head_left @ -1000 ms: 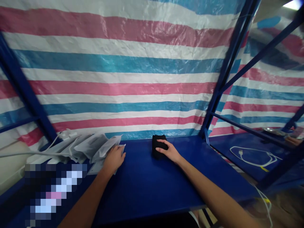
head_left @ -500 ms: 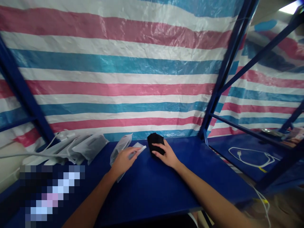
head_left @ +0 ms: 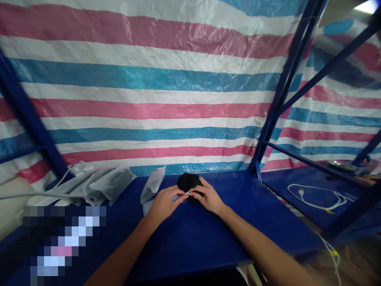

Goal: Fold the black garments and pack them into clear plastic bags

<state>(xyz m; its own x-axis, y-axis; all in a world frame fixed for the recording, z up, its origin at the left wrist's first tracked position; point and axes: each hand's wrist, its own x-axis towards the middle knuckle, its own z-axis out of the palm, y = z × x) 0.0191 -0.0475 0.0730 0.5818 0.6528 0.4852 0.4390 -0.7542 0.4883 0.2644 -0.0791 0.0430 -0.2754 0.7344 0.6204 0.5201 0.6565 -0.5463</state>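
Here's the black bundle (head_left: pixel 187 180), sitting on the blue desk (head_left: pixel 193 242) towards its back edge, and both hands are right on top of the action. The left hand (head_left: pixel 164 204), just left of the bundle, has a translucent bag (head_left: pixel 146 208) gripped, its pale edge pinched between thumb and fingers at the bundle's front. The right hand (head_left: pixel 210 196) meets it there, thumb and finger nipping the same edge, while its upper fingers rest against the bundle's right side. Fingertips nearly together, 2 hands, 1 edge!

Left of the bundle, just behind the left hand, 1 frosted pouch (head_left: pixel 153 184) leans tilted. Well to the bundle's left stands a row of frosted bags (head_left: pixel 111 184), packed against each other, with a pale cable (head_left: pixel 44 193) running across at their far left. Nearer the wearer than that row, also left of the bundle, there's a pixelated patch (head_left: pixel 68 240).

Behind the bundle rises a striped sheet (head_left: pixel 160 109) in red, white and blue. Off to the bundle's right, beyond a blue metal post (head_left: pixel 272 113), a white cord (head_left: pixel 315 205) lies coiled on the neighbouring desk (head_left: pixel 278 176).
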